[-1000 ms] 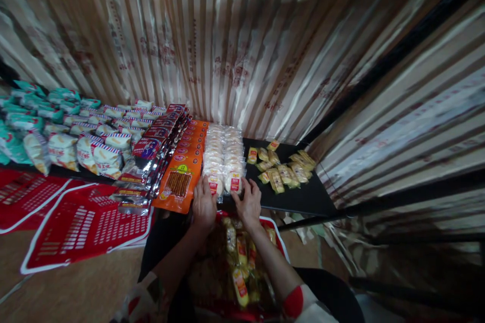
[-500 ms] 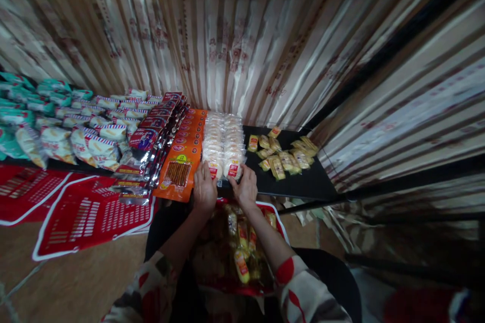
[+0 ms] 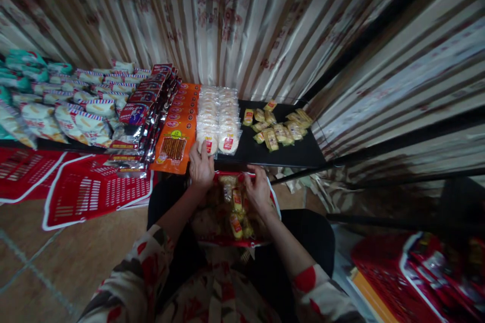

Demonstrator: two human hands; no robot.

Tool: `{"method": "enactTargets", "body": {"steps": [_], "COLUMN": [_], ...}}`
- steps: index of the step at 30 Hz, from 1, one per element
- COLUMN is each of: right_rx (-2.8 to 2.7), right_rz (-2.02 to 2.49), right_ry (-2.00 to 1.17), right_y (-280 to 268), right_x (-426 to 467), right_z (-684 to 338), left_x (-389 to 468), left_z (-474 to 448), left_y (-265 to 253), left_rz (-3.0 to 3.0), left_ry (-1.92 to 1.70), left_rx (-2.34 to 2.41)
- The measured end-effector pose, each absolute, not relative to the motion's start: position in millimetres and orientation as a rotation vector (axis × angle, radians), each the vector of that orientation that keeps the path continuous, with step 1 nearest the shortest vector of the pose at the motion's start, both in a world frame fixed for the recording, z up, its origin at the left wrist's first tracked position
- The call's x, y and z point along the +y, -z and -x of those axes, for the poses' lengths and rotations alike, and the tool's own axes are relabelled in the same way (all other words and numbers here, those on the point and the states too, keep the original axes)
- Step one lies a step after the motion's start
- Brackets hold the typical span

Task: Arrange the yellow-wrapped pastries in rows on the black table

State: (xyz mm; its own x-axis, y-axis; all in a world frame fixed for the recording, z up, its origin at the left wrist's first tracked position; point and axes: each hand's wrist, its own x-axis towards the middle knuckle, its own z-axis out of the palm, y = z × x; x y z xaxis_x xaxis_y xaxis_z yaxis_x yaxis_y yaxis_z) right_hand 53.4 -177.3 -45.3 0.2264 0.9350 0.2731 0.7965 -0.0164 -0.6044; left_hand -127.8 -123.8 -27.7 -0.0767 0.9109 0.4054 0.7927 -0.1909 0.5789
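On a black shelf [image 3: 280, 158], white round rice crackers in clear wrappers stand in two rows. My left hand [image 3: 202, 166] touches the near edge of the front-left rice cracker pack [image 3: 210, 144], fingers extended and apart. Beside it lies the front-right rice cracker pack [image 3: 229, 143], which no hand touches. My right hand [image 3: 259, 191] hovers over the red basket [image 3: 277, 202] at my lap, thumb and fingers apart with nothing visible between them. Inside the basket lie several yellow-wrapped snacks [image 3: 236, 225].
Left of the crackers are orange snack packs [image 3: 174, 144], dark red packets [image 3: 138, 106] and white snack bags [image 3: 91, 123]. Small yellow packets [image 3: 280, 132] lie on the right. Red baskets [image 3: 100, 184] rest below the shelf; another filled basket [image 3: 382, 257] stands lower right.
My right hand has left the front-right cracker pack and moved down and back over the basket. My left hand remains at the front-left pack. The view has shifted, showing more floor.
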Motion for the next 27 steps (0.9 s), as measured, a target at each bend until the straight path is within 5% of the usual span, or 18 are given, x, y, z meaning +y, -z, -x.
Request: {"method": "enactTargets", "body": {"steps": [7, 13, 27], "right_rx": [-2.013, -2.148, -1.993], "right_rz": [2.426, 2.550, 2.342], "right_ry": [-0.715, -0.541, -0.681], "right_y": [46.7, 56.8, 22.3], "right_x": [-257.9, -282.0, -259.4], "right_z": [-109.9, -93.7, -89.7], "left_x": [-200.3, -258.1, -244.5], "left_z": [108.0, 76.2, 89.6], "left_y": [56.2, 76.2, 73.2], "left_rz": [-2.097, -2.018, -1.840], "left_ry": [-0.774, -0.501, -0.524], "left_rx": [1.461, 1.125, 1.275]}}
